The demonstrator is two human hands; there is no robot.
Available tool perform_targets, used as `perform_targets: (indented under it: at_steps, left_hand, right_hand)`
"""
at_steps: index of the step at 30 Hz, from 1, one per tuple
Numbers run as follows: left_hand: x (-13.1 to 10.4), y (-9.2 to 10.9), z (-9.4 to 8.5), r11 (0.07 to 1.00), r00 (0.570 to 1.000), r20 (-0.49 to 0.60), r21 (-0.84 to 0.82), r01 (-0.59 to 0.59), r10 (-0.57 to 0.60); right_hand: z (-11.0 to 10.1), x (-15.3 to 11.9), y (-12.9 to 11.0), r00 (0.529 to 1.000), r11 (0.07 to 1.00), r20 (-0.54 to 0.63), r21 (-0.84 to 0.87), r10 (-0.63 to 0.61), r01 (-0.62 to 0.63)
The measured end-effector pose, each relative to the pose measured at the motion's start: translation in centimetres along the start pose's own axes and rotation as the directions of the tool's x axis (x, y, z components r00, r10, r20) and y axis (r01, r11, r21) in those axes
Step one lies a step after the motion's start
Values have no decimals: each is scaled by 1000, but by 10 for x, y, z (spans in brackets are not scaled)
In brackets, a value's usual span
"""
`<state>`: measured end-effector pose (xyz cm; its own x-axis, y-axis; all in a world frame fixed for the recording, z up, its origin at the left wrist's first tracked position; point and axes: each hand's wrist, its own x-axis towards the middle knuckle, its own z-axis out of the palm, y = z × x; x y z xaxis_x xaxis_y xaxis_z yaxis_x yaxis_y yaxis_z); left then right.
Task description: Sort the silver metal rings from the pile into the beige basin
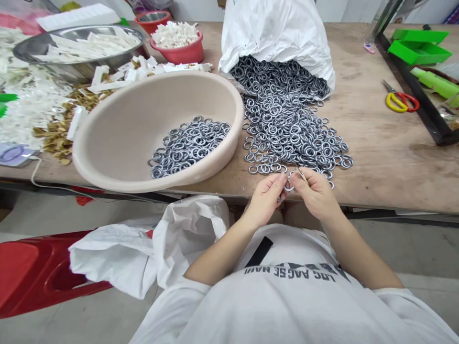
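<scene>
My left hand (266,197) is closed at the table's front edge, its thumb and fingers pinching a grey ring (289,189). Right beside it, my right hand (318,193) is closed on a thin pointed tool (302,175), whose tip points up and left; its exact kind is too small to make out. The fingers of both hands almost meet at the ring. Just beyond them spreads a pile of loose grey rings (294,134), spilling out of a white sack (274,33). More rings lie in a large beige basin (118,129) on the left.
Scissors (400,101) with yellow and red handles lie to the right, near green trays (418,48). White pieces fill a steel bowl (79,71) and a red bowl (182,51) at the back left. Below the table are a white bag (190,224) and a red stool (25,272).
</scene>
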<state>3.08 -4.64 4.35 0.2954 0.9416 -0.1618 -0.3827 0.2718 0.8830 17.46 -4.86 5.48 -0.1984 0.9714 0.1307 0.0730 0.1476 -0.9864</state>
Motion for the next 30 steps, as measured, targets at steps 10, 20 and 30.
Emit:
perform_targets:
  at_steps: [10, 20, 30]
  left_hand:
    - [-6, -6, 4, 996, 994, -106, -84, 14, -23]
    - [-8, 4, 8, 980, 989, -132, -198, 36, -64]
    - [-10, 5, 10, 961, 980, -141, -260, 99, -139]
  right_hand:
    - [8, -4, 12, 998, 984, -56, -178, -38, 28]
    - [5, -18, 3, 964, 800, 1, -557, -265, 221]
    - [8, -17, 4, 956, 710, 47, -659, -289, 247]
